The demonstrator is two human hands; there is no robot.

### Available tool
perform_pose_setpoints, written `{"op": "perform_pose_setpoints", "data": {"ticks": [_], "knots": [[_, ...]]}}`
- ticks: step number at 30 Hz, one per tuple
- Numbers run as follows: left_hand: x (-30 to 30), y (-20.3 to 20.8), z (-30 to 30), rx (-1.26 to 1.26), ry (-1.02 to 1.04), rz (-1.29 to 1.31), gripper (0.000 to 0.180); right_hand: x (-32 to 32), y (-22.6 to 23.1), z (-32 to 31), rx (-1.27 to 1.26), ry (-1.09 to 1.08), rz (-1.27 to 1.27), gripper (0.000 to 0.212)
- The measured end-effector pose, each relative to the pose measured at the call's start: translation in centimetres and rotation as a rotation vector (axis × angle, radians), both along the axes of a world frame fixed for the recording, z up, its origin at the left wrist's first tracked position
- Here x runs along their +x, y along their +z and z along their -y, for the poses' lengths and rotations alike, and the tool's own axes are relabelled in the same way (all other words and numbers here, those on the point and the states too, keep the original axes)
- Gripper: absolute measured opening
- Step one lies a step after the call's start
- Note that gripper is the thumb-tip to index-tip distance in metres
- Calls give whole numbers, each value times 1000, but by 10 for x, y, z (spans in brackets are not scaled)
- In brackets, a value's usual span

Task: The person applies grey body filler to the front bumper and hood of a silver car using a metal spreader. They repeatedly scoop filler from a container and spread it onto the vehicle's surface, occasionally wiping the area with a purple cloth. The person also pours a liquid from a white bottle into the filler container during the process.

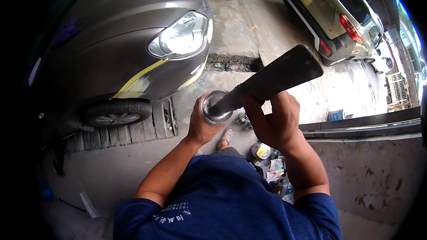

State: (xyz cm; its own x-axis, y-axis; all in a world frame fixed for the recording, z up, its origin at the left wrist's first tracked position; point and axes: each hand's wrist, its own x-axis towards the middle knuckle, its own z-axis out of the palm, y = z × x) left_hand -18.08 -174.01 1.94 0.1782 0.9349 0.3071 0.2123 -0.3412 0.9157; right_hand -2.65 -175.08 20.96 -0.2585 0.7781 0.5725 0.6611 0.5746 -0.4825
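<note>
My left hand (201, 127) is wrapped around a small round metal can (206, 109), which stands out in front of my body with its open top showing. A dark, flat stirring paddle (276, 74) slants across the view, narrow end inside the can and broad end raised to the upper right. My right hand (279, 120) grips the paddle near its middle, thumb and fingers closed on it. The inside of the can looks grey and shiny, but how full it is cannot be made out.
A dark grey car (129, 58) with yellow masking tape (138, 78) stands close on the left. Ahead lies a broken floor channel (235, 63). A light SUV (329, 13) and a low wall (364, 169) are rightward. Several cans and rags (275, 165) lie near my feet.
</note>
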Motion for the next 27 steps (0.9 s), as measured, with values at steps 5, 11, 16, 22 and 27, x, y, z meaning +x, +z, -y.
{"op": "perform_pose_setpoints", "data": {"ticks": [5,11,16,22,27], "knots": [[2,8,-3,24,-12,4,89,19,-1,-17,29,-125,-340,15],[5,4,-5,-33,5,-5,89,11,-14,-4,20,-19,-21,19],[4,4,-5,49,8,-31,88,23,3,-17,51,-62,-326,18],[11,9,-2,-22,3,-9,88,27,-13,-10,-17,-87,-157,17],[15,3,-4,-6,-10,-17,88,24,4,-11,62,-80,-329,14]]}}
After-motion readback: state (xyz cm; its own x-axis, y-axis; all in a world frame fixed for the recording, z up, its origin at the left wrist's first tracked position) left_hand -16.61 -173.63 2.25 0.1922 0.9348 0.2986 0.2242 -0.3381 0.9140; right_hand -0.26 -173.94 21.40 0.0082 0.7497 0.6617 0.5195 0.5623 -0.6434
